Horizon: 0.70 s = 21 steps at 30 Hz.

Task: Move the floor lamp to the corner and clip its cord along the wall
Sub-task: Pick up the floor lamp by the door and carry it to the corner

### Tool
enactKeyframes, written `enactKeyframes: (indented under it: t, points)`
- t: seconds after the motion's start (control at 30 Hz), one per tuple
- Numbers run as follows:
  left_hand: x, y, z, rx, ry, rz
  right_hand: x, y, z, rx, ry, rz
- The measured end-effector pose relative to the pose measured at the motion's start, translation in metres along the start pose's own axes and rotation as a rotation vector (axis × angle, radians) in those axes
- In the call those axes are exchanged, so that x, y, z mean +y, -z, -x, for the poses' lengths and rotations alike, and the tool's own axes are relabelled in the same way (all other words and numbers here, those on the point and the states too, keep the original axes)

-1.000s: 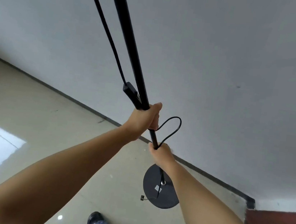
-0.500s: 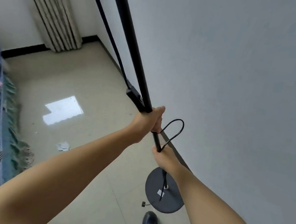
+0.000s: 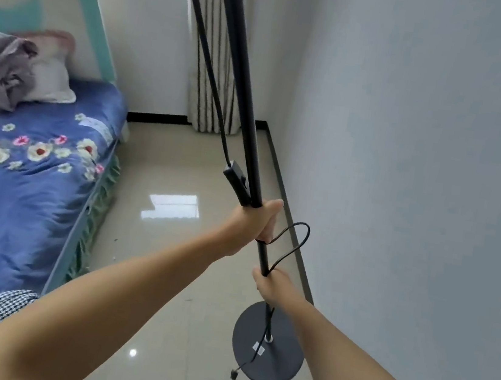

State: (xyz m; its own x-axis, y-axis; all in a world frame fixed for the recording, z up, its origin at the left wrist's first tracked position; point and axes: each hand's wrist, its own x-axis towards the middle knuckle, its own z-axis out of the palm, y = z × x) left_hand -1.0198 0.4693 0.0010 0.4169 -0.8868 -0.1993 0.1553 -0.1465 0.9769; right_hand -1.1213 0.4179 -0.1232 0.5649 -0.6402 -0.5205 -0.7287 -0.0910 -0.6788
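Note:
I hold a black floor lamp by its pole [image 3: 243, 87]. My left hand [image 3: 253, 222] grips the pole high up, just below the inline switch [image 3: 237, 185]. Lower down, my right hand [image 3: 272, 283] is closed around the pole together with the cord [image 3: 290, 249], which loops out between the two hands. The round black base [image 3: 277, 362] hangs near the floor beside the grey wall [image 3: 419, 180]. The cord's plug end [image 3: 234, 375] dangles at the base's left edge. The lamp's top is out of frame.
A bed [image 3: 30, 186] with a blue floral cover and a pillow [image 3: 47, 77] fills the left side. A striped curtain [image 3: 218, 58] hangs in the far corner where the black baseboard [image 3: 288, 207] turns. Glossy tiled floor [image 3: 176, 164] runs between bed and wall.
The view has swung left along the wall, from bare wall and floor to the bed, curtain and far corner. Both hands keep the same grip on the pole and cord.

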Motion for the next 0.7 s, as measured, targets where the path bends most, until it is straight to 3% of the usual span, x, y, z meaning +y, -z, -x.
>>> enactKeyframes:
  t: [0.37, 0.7]
  points:
    - [0.061, 0.197, -0.24, 0.119, -0.063, 0.06, -0.201, -0.001, -0.266, -0.062, 0.143, 0.105]
    - [0.131, 0.321, -0.463, 0.077, -0.099, -0.073, -0.356, 0.039, -0.476, -0.065, 0.164, 0.012]
